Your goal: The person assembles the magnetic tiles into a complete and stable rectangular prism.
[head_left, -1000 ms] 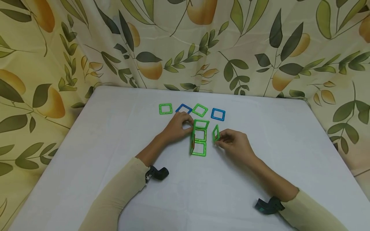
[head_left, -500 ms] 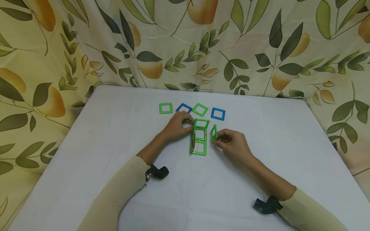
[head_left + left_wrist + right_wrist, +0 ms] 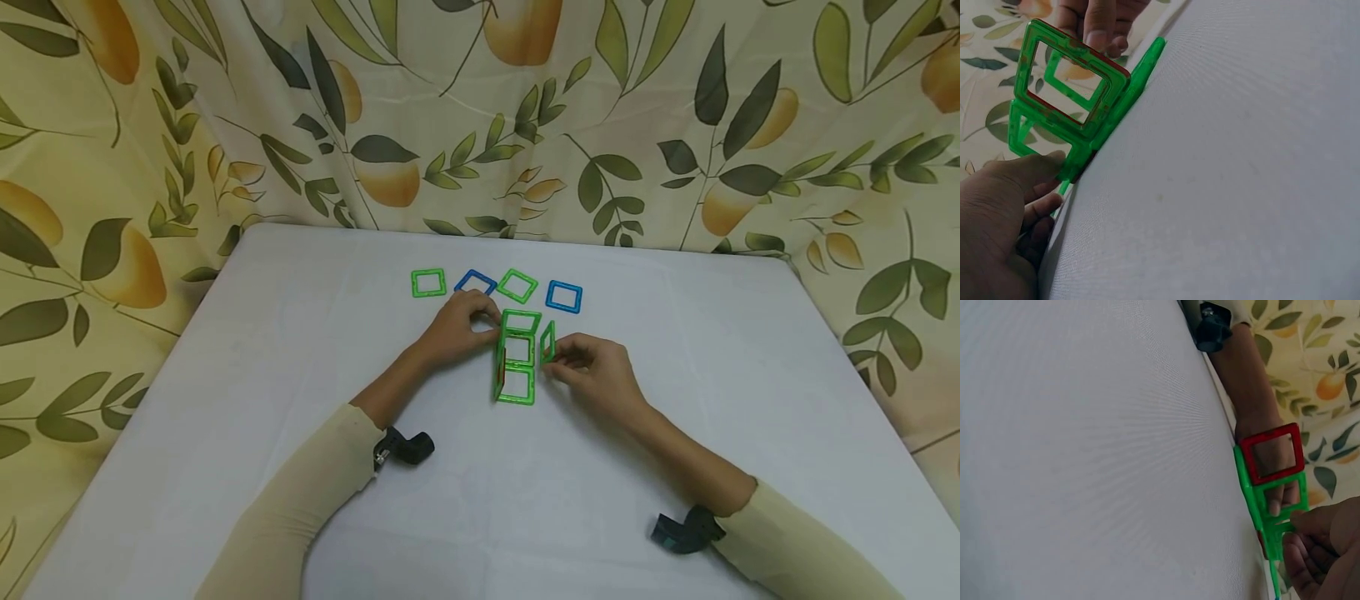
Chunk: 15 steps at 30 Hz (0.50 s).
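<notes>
The right hand (image 3: 596,371) pinches a green tile (image 3: 553,340), upright just right of the green structure (image 3: 517,367); the left hand (image 3: 457,329) pinches that structure's far left side on the white surface (image 3: 525,500). The frames look light, stiff, slightly slick: best held by their rims, gently, as joints may give.

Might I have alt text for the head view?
The right hand holds a green plastic square frame beside a ladder-like, mostly green structure, which the left hand grips; two green square frames and two blue ones lie behind on white cloth.
</notes>
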Available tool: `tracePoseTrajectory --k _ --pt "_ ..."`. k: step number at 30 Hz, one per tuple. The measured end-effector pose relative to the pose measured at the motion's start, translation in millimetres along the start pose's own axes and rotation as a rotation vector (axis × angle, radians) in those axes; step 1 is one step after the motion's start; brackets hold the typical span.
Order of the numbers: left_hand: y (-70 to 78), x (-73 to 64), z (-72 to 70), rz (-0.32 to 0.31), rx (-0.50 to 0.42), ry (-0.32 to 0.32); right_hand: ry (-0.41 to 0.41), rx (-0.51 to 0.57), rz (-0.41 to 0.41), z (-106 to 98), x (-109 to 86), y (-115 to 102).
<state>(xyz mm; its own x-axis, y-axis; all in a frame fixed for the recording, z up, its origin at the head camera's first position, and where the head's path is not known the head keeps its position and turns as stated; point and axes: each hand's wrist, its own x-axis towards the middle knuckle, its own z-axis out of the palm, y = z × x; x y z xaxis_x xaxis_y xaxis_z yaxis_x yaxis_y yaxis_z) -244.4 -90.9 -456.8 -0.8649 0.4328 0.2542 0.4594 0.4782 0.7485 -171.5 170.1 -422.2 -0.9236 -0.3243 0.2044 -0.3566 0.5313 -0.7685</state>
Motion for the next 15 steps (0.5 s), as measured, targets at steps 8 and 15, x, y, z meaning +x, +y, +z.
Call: tracePoseTrajectory --k 8,15 --pt "-2.0 -0.5 0.0 -0.025 -0.037 -0.005 -0.006 0.014 -0.002 3.3 1.5 -2.3" --pt "-4.0 -0.6 -0.8 -0.004 -0.056 -0.01 -0.01 0.026 -0.001 6.3 2.4 -4.0"
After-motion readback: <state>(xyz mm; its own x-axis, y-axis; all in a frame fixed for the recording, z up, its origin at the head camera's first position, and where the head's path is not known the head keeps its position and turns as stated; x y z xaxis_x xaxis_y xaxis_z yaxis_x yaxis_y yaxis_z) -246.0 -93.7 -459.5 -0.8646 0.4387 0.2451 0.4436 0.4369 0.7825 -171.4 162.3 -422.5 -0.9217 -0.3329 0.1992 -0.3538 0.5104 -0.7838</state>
